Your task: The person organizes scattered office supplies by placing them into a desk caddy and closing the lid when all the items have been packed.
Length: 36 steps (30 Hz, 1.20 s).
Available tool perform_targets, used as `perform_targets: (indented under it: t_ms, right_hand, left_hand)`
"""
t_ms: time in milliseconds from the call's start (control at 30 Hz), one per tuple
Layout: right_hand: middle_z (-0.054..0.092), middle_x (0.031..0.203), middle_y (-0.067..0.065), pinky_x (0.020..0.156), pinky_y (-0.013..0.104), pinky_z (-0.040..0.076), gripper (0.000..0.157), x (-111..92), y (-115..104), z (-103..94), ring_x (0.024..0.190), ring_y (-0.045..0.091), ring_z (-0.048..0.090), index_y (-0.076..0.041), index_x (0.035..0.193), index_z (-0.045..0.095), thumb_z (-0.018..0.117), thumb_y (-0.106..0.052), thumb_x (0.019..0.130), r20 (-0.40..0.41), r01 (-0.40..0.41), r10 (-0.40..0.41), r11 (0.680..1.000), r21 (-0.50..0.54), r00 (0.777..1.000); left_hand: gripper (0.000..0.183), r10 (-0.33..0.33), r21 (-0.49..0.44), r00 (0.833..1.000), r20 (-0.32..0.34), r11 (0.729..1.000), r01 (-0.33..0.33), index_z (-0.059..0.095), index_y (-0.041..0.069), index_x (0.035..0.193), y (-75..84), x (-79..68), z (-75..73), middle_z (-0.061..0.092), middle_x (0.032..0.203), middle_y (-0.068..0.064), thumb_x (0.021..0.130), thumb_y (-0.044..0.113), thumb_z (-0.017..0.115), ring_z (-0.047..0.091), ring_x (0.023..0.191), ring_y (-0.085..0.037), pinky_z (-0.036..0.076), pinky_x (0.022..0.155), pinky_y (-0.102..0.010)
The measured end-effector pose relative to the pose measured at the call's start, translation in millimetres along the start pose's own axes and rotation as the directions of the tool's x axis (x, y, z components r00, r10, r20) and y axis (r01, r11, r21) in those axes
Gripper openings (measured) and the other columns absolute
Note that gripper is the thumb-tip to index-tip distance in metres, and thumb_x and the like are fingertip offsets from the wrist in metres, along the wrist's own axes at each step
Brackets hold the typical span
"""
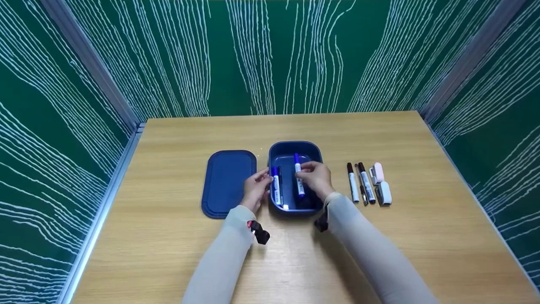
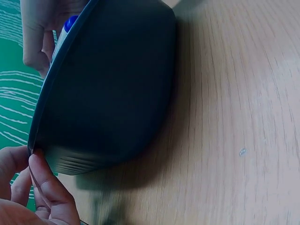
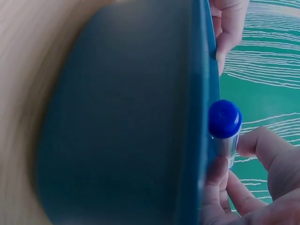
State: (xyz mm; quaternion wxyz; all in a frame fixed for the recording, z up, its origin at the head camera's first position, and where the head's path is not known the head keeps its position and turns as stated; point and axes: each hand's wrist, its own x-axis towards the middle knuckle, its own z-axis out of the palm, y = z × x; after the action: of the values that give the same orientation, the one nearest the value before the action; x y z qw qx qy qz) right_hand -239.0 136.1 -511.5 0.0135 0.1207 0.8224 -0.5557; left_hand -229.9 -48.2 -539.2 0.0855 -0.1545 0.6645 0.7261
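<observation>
A dark blue box (image 1: 295, 145) stands without its lid on the table. My left hand (image 1: 255, 189) pinches the left wall at the rim, thumb and fingers on either side of it in the left wrist view. Over the box's inside, my right hand (image 1: 316, 177) holds a white marker with a blue cap (image 1: 300, 185) between thumb and fingers. In the right wrist view the marker's blue end (image 3: 225, 119) shows just beyond the rim. Another blue-capped marker (image 1: 276, 190) lies along the left wall inside the box, with a dark slim pen (image 1: 281, 181) beside it.
Left of the box lies a flat blue lid (image 1: 228, 183). To the right are a dark-capped marker (image 1: 353, 183), a slim pen (image 1: 363, 190), another dark-capped marker (image 1: 366, 183), a pink clip-like item (image 1: 378, 173) and a white one (image 1: 384, 193). Green walls surround the table.
</observation>
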Motion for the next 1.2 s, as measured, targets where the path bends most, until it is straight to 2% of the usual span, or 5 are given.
perform_targets:
  t_ms: [333, 567, 900, 1200]
  right_hand:
    - [0.066, 0.090, 0.007, 0.063, 0.018, 0.053, 0.031, 0, 0, 12.6, 0.074, 0.011, 0.059, 0.003, 0.111, 0.069, 0.074, -0.003, 0.081, 0.032, -0.044, 0.044, 0.999, 0.006, 0.999]
    - [0.066, 0.081, 0.005, 0.058, 0.017, 0.052, 0.031, -1, 5, 21.7, 0.065, 0.007, 0.057, 0.007, 0.108, 0.068, 0.072, -0.001, 0.078, 0.018, -0.026, 0.026, 0.999, 0.032, 1.000]
    - [0.066, 0.084, 0.007, 0.059, 0.019, 0.053, 0.029, -1, 13, 35.0, 0.068, 0.010, 0.059, 0.005, 0.107, 0.069, 0.073, -0.002, 0.079, 0.031, -0.052, 0.052, 0.999, 0.011, 0.998]
    - [0.066, 0.082, 0.006, 0.057, 0.023, 0.056, 0.029, 1, 20, 44.0, 0.063, 0.010, 0.059, 0.004, 0.106, 0.070, 0.075, -0.005, 0.079, 0.054, -0.066, 0.068, 0.997, -0.044, 0.996]
  left_hand:
    - [0.043, -0.026, 0.000, 1.000, 0.002, 1.000, 0.026, 0.062, 0.011, 0.134, 1.9, -0.8, -0.3, 0.063, 0.125, -0.012, 0.091, 0.008, 0.065, 0.060, 0.087, -0.011, 0.053, 0.059, -0.017]
    - [0.044, 0.004, -0.037, 1.000, 0.013, 0.999, -0.003, 0.060, 0.004, 0.134, 0.4, -0.6, 1.0, 0.062, 0.124, -0.018, 0.091, 0.003, 0.063, 0.057, 0.078, -0.007, 0.048, 0.053, -0.013]
    - [0.044, -0.011, -0.030, 1.000, 0.022, 0.999, 0.012, 0.059, 0.006, 0.135, -1.1, 1.5, -0.5, 0.062, 0.128, -0.017, 0.091, 0.005, 0.064, 0.060, 0.082, -0.009, 0.050, 0.056, -0.014]
    - [0.044, -0.010, -0.007, 0.999, 0.033, 1.000, 0.010, 0.059, 0.008, 0.137, -1.4, 2.0, -1.4, 0.061, 0.131, -0.016, 0.092, 0.007, 0.063, 0.061, 0.088, -0.010, 0.053, 0.061, -0.017]
